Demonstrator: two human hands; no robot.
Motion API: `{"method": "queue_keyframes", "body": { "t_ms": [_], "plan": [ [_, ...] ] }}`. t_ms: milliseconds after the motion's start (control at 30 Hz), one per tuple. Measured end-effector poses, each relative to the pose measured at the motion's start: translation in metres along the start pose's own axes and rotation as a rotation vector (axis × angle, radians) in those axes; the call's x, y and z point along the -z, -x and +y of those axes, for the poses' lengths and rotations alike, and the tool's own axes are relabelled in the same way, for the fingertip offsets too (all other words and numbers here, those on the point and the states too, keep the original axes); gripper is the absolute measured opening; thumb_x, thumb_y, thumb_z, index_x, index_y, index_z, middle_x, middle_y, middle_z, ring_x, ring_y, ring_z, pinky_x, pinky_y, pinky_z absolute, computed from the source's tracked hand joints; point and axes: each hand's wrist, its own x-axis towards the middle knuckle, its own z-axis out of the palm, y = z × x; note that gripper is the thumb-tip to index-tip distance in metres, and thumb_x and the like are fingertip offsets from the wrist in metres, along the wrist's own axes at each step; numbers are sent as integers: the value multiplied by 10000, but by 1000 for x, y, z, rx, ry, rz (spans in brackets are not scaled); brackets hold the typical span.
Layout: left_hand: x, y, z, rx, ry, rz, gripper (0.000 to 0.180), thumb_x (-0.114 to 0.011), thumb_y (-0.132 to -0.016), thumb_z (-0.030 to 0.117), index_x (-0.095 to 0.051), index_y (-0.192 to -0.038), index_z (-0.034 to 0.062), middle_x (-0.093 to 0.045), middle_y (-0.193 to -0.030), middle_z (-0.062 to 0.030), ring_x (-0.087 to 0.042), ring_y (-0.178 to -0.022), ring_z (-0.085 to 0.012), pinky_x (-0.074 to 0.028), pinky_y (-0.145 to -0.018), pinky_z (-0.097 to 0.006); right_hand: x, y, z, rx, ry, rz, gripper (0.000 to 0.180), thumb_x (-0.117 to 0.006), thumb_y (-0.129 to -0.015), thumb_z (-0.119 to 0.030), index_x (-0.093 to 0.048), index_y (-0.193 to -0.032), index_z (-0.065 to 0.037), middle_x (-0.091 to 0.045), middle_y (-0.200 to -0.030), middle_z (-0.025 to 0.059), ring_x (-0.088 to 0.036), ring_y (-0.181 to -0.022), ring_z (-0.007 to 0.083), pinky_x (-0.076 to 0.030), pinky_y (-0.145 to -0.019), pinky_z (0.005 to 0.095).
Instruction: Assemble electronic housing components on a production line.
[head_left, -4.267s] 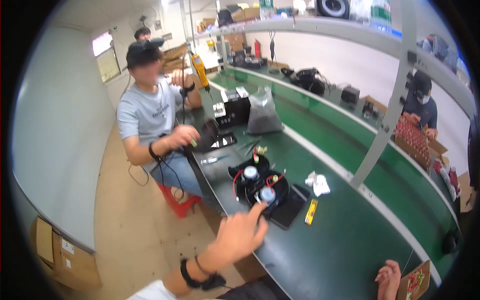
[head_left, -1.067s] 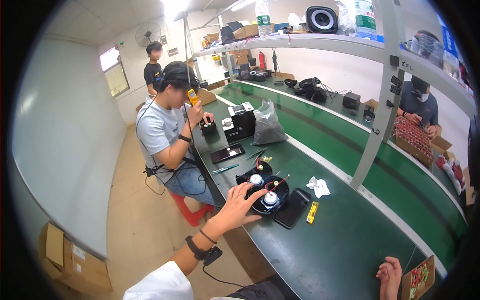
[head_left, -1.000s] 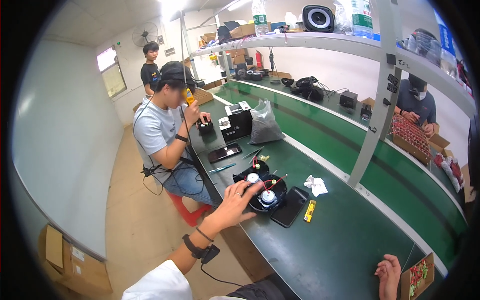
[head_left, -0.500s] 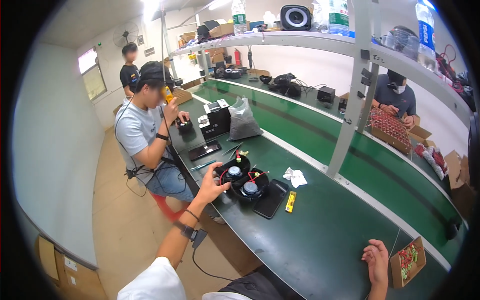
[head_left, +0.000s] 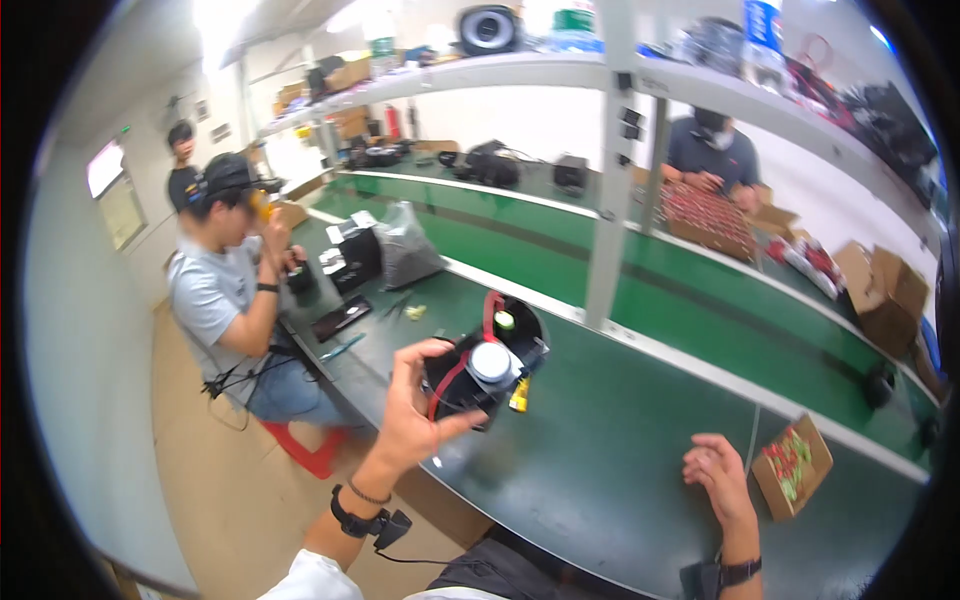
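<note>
My left hand point(head_left: 415, 405) grips the near-left rim of a round black speaker housing point(head_left: 520, 325), thumb and fingers spread across its edge. Inside the housing sit a speaker with a round silver magnet point(head_left: 490, 362), a red wire point(head_left: 447, 393) and a small green connector point(head_left: 504, 320). The housing looks raised above the green table and hides most of what lies behind it. A yellow lighter point(head_left: 519, 394) shows partly beside it. My right hand point(head_left: 717, 478) holds nothing, its fingers loosely curled and apart, left of a small cardboard box point(head_left: 795, 468) of red and green connectors.
A person point(head_left: 225, 290) sits at the left with a yellow device; another point(head_left: 715, 160) works across the table by a red-filled tray point(head_left: 705, 218). A bag of grey material point(head_left: 410, 245) and a phone point(head_left: 341, 317) lie at far left. A metal post point(head_left: 606, 200) supports the shelf.
My left hand has lifted a speaker housing from the table toward me. The view has swung right. My right hand stays near the connector box.
</note>
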Motion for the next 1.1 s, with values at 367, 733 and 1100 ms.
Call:
{"method": "queue_keyframes", "body": {
  "t_ms": [367,733,1100],
  "plan": [
    [-217,28,-40,29,63,-702,954,-945,-758,103,-346,-1502,106,-218,-1597,-172,-368,-1484,-300,-481,-1165,-497,-2,-1,-5,288,87,117,510,-790,-946,-177,-548,-1376,-48,-631,-1210,49,-583,-1146,113,-477,-999,277],
    [-238,20,-74,223,243,-643,979,-842,-883,96,-202,-1623,64,-388,-1577,-208,-499,-1395,-275,-423,-1175,-408,-13,-8,27,259,62,237,436,-692,-1004,-80,-474,-1373,0,-588,-1301,102,-567,-1223,157,-460,-1053,309],
    [-233,20,-83,386,286,-575,617,-693,-989,60,-384,-1523,47,-612,-1326,-128,-597,-1205,-178,-476,-1051,-331,-14,-12,20,120,56,208,390,-651,-1011,-58,-496,-1362,14,-592,-1275,83,-542,-1224,138,-437,-1071,308]
  ]
}}
